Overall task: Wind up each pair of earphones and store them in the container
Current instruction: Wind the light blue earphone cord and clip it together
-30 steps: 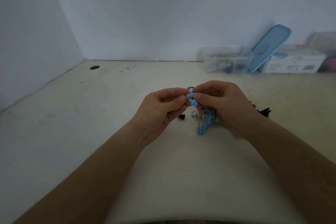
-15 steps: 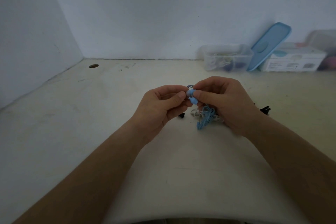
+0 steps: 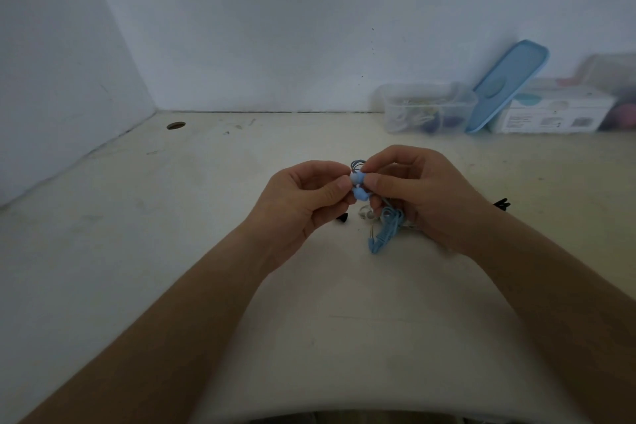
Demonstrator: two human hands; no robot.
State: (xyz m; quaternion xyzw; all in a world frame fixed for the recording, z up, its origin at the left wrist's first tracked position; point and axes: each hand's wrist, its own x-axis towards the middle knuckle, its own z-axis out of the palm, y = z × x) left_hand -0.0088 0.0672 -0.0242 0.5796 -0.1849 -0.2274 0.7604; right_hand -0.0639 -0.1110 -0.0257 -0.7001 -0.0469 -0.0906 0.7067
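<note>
worked above the table (image 3: pixel 172 234), well apart from the container (image 3: pixel 426 113) at the back. clamped left hand (image 3: pixel 303 203) and right hand (image 3: pixel 430 196), thumb against forefinger, on the earphones (image 3: pixel 359 186). left the cord (image 3: pixel 389 229) dangling (could snag the pile (image 3: pixel 366 214) beneath, or unwind on a slipped pinch). barely moved since a second earlier: same pinch, same spot.

Two hands are counted, the left hand (image 3: pixel 303 203) and the right hand (image 3: pixel 433 196). One pair of blue earphones (image 3: pixel 387 228) is seen, with two blue earbuds (image 3: pixel 360 195). At the wall one clear container (image 3: pixel 426 108), one blue lid (image 3: pixel 506 86) and one white box (image 3: pixel 550 115) are counted. Two small black pieces (image 3: pixel 342 217) (image 3: pixel 503 205) and one hole (image 3: pixel 176 125) are seen on the table (image 3: pixel 172 251).
</note>
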